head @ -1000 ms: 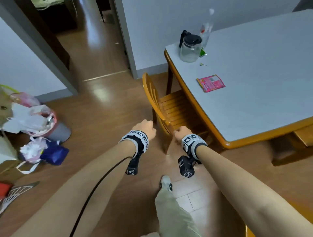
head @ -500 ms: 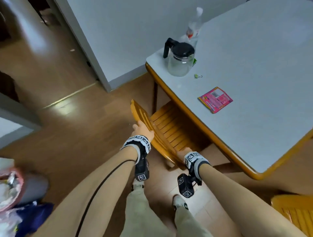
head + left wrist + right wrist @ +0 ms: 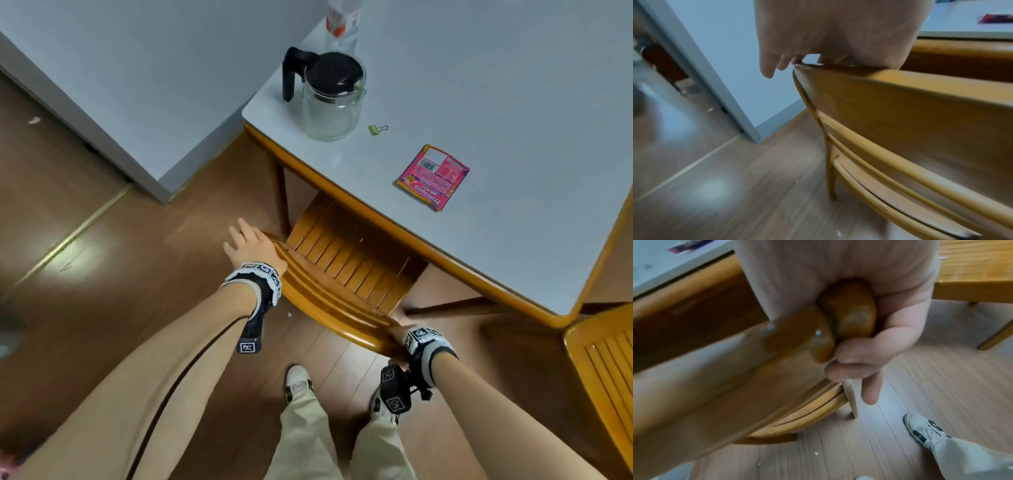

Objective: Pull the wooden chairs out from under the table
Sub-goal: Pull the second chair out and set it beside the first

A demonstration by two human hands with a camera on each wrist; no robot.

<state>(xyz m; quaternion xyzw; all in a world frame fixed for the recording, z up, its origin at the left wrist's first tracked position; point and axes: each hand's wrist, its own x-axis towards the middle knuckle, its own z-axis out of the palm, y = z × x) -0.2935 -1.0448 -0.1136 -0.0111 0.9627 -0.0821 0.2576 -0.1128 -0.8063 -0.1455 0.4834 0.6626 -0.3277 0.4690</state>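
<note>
Wooden slatted chair (image 3: 337, 274) of honey-coloured timber, seat partly under the grey-topped, wood-edged worktop (image 3: 513, 102) near its corner, backrest out over the brown plank floor (image 3: 154, 274). Second wooden chair (image 3: 606, 363) at the worktop's right end. On the worktop: glass jug with black lid (image 3: 330, 94), pink snack packet (image 3: 433, 176), small binder clip (image 3: 376, 129). Left hand (image 3: 251, 245) flat on the backrest's left end, fingers straight past the edge. Right hand (image 3: 869, 340) wrapped around the backrest's right end.
</note>
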